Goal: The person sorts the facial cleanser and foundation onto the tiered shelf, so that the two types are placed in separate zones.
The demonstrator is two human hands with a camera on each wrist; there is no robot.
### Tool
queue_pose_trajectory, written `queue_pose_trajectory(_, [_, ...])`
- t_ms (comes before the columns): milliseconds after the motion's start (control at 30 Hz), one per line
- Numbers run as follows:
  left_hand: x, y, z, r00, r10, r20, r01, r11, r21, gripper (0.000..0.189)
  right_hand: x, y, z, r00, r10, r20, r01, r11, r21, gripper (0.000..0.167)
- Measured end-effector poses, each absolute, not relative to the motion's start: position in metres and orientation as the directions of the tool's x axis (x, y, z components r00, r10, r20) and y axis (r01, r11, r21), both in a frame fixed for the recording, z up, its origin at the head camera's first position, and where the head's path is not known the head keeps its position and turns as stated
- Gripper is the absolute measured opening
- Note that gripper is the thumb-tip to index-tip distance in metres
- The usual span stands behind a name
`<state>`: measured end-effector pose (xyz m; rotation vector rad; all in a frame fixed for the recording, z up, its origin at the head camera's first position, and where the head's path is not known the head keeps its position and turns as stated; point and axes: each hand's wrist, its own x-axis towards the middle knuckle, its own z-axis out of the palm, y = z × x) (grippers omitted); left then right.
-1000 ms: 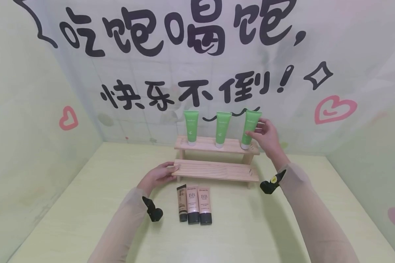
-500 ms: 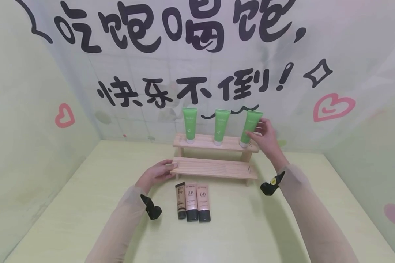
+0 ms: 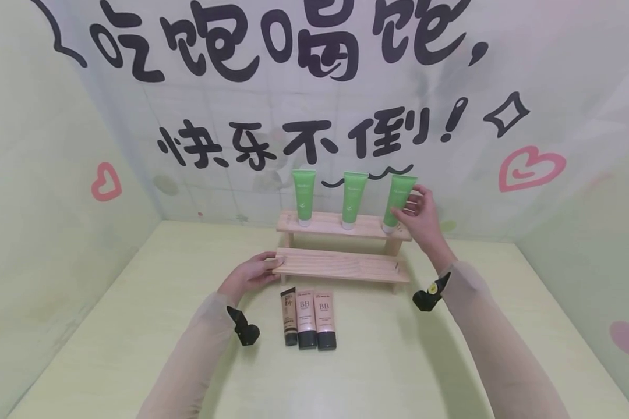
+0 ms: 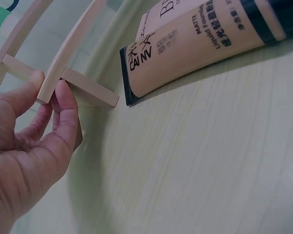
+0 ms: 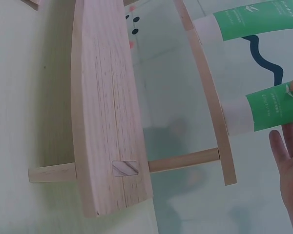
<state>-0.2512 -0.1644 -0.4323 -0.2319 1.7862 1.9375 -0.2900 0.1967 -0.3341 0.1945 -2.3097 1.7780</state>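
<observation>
Head — three green tubes (image 3: 353,200), one in right hand (image 3: 423,216)

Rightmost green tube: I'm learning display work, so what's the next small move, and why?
Probably ease the right hand off the rightmost green tube: its white cap seems to rest on the upper shelf, while the left hand grips the lower shelf.

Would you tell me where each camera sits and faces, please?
Head: on the head, facing forward and down at the two-tier wooden shelf; left hand, right hand and sleeves show.
Left wrist: worn there, facing the shelf's left end and a liquid foundation tube; the left hand shows, pinching the shelf.
Right wrist: worn there, facing the shelf's right end; the right hand, partly cut off, holds a green tube.
Both wrist views share the shelf.
</observation>
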Motion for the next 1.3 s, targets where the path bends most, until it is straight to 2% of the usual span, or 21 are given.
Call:
queue_pose_trajectory(433, [-0.246,-0.161,-0.432,-0.861,0.222,-0.458,-0.477,-0.040,0.878,0.059,-0.277,0.207,-0.343,-0.984,0.012,0.176,-0.168,0.239,-0.956,0.071])
queue_pose_trajectory(600, [-0.244,-0.158,-0.431,-0.862,0.222,-0.457,-0.473,-0.023,0.881,0.056,-0.267,0.209,-0.349,-0.984,0.065,0.169,-0.150,0.233,-0.961,0.067])
queue_pose_trajectory(733, [-0.240,-0.156,-0.430,-0.868,0.223,-0.444,-0.462,-0.037,0.886,0.055,-0.258,0.207,-0.352,-0.979,0.148,0.137,-0.105,0.208,-0.972,0.049])
queue_pose_trajectory(867, [-0.237,-0.155,-0.430,-0.870,0.221,-0.441,-0.462,-0.055,0.885,0.056,-0.248,0.203,-0.354,-0.978,0.196,0.064,-0.045,0.103,-0.994,0.031])
queue_pose_trajectory(1100, [-0.233,-0.154,-0.431,-0.872,0.208,-0.444,-0.464,-0.057,0.884,0.055,-0.235,0.193,-0.358,-0.984,0.171,-0.048,0.046,-0.017,-0.999,0.023])
queue_pose_trajectory(1300, [-0.236,-0.156,-0.433,-0.871,0.213,-0.444,-0.463,-0.050,0.885,0.055,-0.224,0.185,-0.362,-0.988,0.082,-0.127,0.127,-0.003,-0.992,0.027])
